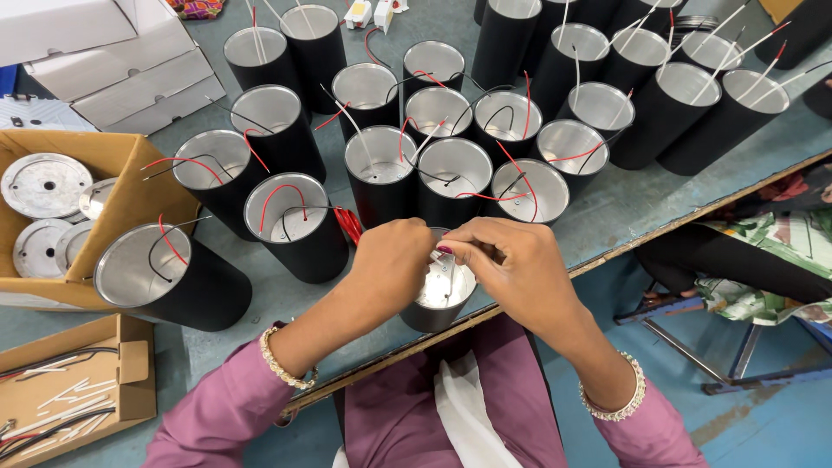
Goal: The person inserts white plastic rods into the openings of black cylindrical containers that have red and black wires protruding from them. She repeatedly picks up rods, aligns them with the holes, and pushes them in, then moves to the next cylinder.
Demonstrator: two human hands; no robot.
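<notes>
Head view: left hand (394, 260) grips a black cylindrical lamp housing (438, 308), silver inside, at the table edge (659, 227); right hand (511, 264) pinches a white wire (440, 256) over its mouth.

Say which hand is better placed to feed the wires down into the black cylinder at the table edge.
Probably the right hand: its fingertips pinch directly above the open mouth of the black cylindrical metal housing. The left hand wraps the rim, steadying it.

Left hand (392, 260) and right hand (511, 264) meet, fingers pinched together.
</notes>
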